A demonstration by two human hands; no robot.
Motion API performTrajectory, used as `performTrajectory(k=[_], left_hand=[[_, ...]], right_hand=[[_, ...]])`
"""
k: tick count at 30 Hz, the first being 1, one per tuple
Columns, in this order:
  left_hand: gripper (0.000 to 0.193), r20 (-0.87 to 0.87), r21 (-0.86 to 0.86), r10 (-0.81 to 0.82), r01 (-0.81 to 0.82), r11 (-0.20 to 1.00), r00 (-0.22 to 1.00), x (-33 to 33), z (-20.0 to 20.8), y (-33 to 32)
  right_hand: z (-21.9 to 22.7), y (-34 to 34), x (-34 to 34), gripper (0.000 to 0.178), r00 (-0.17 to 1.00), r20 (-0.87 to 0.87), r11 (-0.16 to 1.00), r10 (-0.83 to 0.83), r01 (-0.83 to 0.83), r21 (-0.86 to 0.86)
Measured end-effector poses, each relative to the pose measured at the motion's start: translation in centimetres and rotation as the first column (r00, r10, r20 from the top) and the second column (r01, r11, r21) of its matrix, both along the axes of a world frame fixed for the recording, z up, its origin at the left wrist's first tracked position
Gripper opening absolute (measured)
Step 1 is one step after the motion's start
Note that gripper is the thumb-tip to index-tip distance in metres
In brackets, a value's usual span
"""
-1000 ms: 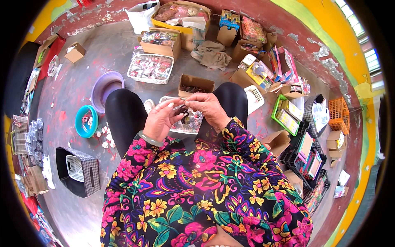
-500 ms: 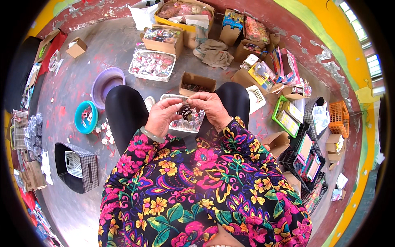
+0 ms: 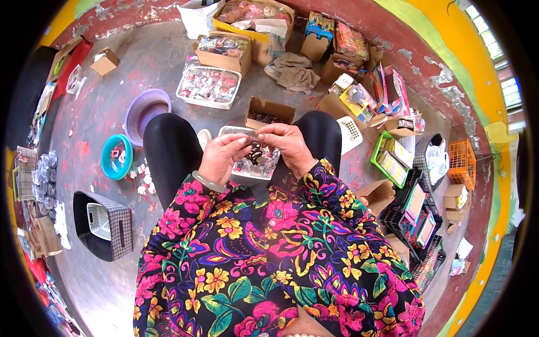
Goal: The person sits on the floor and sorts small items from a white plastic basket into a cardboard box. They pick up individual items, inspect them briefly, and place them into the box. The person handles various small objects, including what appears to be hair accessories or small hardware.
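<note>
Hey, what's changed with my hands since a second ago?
Your left hand has drawn its loosely spread fingers together, and the dark looped item has shifted slightly right, hanging between it and your right hand. Nothing was visibly let go. The white basket below and the purple basin stayed put.

Bright overall, the view bows toward its black rim, and the window (image 3: 487, 35) glares white.
</note>
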State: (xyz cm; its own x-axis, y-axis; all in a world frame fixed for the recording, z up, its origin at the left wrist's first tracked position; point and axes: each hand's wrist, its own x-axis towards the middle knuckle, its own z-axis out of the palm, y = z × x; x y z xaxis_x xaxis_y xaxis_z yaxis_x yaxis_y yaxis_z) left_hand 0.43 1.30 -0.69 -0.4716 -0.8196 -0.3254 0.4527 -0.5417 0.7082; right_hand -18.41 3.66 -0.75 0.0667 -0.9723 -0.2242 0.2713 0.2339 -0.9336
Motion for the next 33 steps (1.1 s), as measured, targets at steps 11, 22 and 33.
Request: performTrajectory(k=[11,22,33], left_hand=[[0.02,0.023,0.03,-0.049,0.048,0.998,0.999,0.4,-0.6,-0.1],[0.021,-0.149,0.12,-0.13,0.148,0.982,0.98,1.1,0.2,-0.5],[0.027,-0.277,0.139,-0.1,0.143,0.98,0.956,1.5,0.2,-0.9]], right_hand=[[0.4,0.1,0.3,0.015,0.999,0.041,1.0,-0.004,0.003,0.019],[0.5,0.2,0.0,0.013,0.998,0.048,0.999,0.036,-0.035,-0.04],[0.1,0.1,0.0,0.012,0.999,0.027,0.995,0.045,-0.043,-0.089]])
